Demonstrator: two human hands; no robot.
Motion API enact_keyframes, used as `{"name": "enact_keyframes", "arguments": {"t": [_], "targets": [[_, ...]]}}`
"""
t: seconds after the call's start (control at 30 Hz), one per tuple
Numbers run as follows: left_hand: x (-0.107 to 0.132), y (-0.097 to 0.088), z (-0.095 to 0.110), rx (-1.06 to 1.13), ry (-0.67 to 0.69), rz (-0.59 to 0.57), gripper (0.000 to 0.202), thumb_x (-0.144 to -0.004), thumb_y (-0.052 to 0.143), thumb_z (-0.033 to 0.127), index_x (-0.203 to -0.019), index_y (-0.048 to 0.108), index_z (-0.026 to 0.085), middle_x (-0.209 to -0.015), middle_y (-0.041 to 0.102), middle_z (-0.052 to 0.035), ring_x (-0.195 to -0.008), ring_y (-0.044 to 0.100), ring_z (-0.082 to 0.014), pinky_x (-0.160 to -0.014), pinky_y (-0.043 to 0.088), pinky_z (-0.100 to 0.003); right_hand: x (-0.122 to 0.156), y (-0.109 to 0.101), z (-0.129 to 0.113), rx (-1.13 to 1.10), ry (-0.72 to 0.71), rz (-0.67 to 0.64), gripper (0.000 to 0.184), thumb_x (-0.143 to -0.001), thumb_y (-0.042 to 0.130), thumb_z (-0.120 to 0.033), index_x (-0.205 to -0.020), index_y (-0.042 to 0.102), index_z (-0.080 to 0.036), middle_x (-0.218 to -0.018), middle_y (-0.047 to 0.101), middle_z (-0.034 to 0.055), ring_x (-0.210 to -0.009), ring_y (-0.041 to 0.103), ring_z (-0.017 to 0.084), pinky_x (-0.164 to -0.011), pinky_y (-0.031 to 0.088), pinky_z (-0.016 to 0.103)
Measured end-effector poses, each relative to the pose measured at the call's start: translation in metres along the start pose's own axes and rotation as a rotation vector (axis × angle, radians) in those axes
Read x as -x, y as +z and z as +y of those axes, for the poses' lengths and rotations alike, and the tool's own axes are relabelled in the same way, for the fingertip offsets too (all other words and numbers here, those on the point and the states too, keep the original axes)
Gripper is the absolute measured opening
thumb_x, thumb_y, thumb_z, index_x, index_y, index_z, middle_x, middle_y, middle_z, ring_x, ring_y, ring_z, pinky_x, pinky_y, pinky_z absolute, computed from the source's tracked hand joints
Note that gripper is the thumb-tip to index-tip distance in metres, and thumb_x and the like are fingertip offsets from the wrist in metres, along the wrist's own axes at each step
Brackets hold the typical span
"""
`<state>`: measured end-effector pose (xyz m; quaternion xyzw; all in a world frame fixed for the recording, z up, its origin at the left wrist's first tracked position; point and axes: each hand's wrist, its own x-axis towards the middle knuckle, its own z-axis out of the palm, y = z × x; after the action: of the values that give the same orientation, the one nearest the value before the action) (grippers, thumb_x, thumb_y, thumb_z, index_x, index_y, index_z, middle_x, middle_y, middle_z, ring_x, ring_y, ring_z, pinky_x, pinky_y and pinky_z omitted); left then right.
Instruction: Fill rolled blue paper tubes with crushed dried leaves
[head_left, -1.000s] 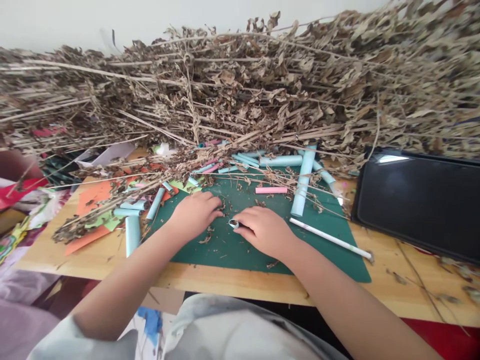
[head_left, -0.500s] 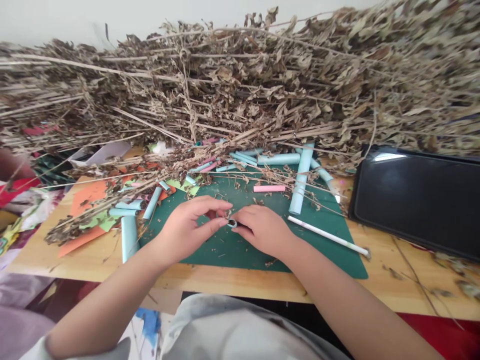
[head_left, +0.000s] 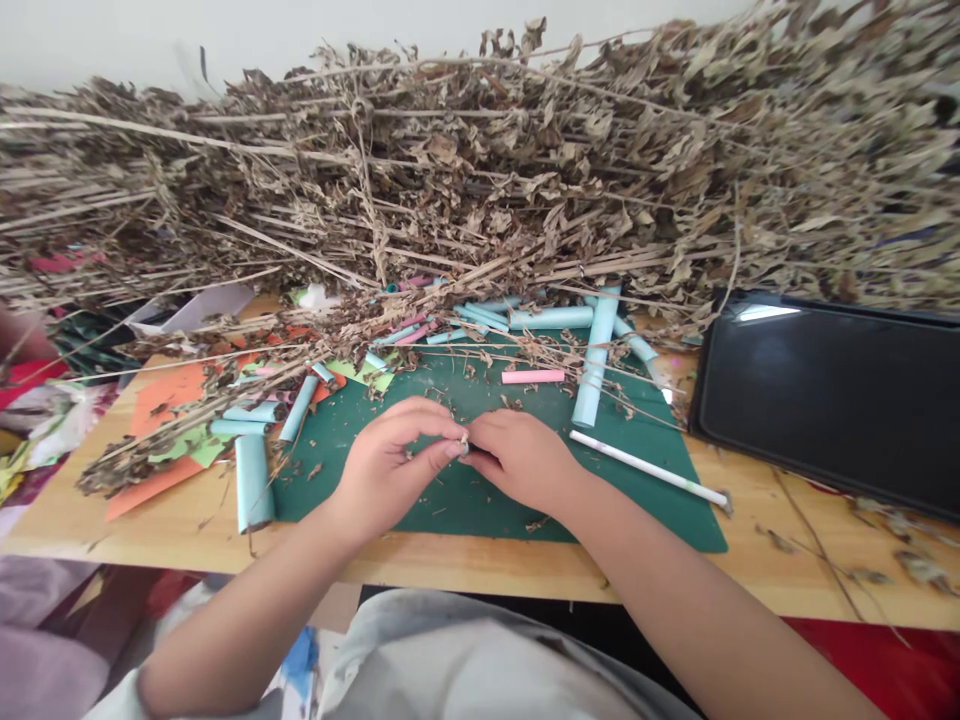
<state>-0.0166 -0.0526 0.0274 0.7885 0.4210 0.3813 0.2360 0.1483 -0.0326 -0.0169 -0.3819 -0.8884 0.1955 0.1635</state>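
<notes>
Fingers of right hand pinched blue tube, steadying it, I judged; left hand narrow-pinched at left, contents unclear.

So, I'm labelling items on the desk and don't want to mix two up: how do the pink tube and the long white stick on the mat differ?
The pink tube is much shorter than the white stick. The tube lies nearly level across the view; the stick slants down to the right. The tube is wholly on the green mat, while the stick's right end passes its edge. Both are slender.
</notes>
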Motion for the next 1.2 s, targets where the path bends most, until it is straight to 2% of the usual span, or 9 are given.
{"name": "enact_keyframes", "arguments": {"t": [0.17,0.3,0.57,0.67,0.8,0.93,1.2], "targets": [[0.003,0.005,-0.005,0.015,0.021,0.046,0.007,-0.073,0.055,0.011,-0.075,0.058,0.017,-0.072,0.060,-0.0025,-0.072,0.056,-0.0125,-0.068,0.047,-0.028,0.000,0.000,0.000,-0.016,-0.003,0.000,0.015,-0.081,0.048,-0.026,-0.090,0.056,-0.018,-0.081,0.059,0.0034,-0.076,0.052,0.016,-0.066,0.035,0.027],[0.003,0.004,-0.006,-0.081,0.077,0.058,0.009,-0.072,0.054,0.008,-0.075,0.056,0.017,-0.074,0.061,-0.0025,-0.074,0.056,-0.0127,-0.071,0.046,-0.030,0.000,0.000,0.000,-0.023,0.003,-0.005,0.015,-0.081,0.048,-0.026,-0.090,0.056,-0.018,-0.083,0.060,0.0037,-0.078,0.052,0.016,-0.068,0.035,0.027],[0.005,-0.003,-0.006,-0.148,0.011,-0.027,0.004,-0.073,0.052,0.013,-0.074,0.055,0.016,-0.087,0.059,-0.0066,-0.084,0.054,-0.0146,-0.076,0.046,-0.031,-0.001,0.000,0.000,-0.025,-0.002,-0.020,0.017,-0.081,0.048,-0.026,-0.095,0.055,-0.019,-0.085,0.059,0.0043,-0.080,0.052,0.016,-0.069,0.035,0.027],[0.004,-0.002,-0.005,-0.212,0.015,-0.021,0.005,-0.074,0.051,0.013,-0.075,0.055,0.016,-0.089,0.059,-0.0067,-0.085,0.054,-0.0141,-0.078,0.046,-0.029,0.000,0.001,0.001,-0.010,-0.006,-0.008,0.016,-0.081,0.048,-0.026,-0.093,0.055,-0.018,-0.086,0.059,0.0045,-0.080,0.052,0.016,-0.069,0.035,0.027],[-0.001,-0.004,-0.001,-0.349,0.142,-0.031,0.006,-0.074,0.050,0.012,-0.076,0.056,0.015,-0.089,0.059,-0.0073,-0.084,0.054,-0.0146,-0.077,0.046,-0.030,0.000,0.001,0.001,-0.012,-0.017,0.000,0.016,-0.081,0.048,-0.027,-0.091,0.056,-0.018,-0.084,0.060,0.0034,-0.078,0.052,0.016,-0.068,0.036,0.028],[-0.005,-0.012,0.003,-0.518,0.325,-0.138,0.012,-0.071,0.051,0.010,-0.079,0.058,0.016,-0.092,0.060,-0.0062,-0.088,0.053,-0.0178,-0.081,0.043,-0.034,0.000,0.000,0.000,-0.028,-0.013,-0.002,0.017,-0.081,0.047,-0.026,-0.095,0.055,-0.019,-0.088,0.060,0.0030,-0.081,0.052,0.016,-0.070,0.036,0.028],[-0.002,-0.022,0.003,-0.722,0.443,-0.244,0.020,-0.072,0.054,0.016,-0.091,0.057,0.018,-0.103,0.059,-0.0051,-0.096,0.050,-0.0234,-0.080,0.042,-0.038,0.000,0.000,0.000,-0.015,-0.007,0.005,0.016,-0.081,0.047,-0.026,-0.092,0.055,-0.018,-0.087,0.061,0.0035,-0.079,0.053,0.016,-0.069,0.037,0.028]]}}
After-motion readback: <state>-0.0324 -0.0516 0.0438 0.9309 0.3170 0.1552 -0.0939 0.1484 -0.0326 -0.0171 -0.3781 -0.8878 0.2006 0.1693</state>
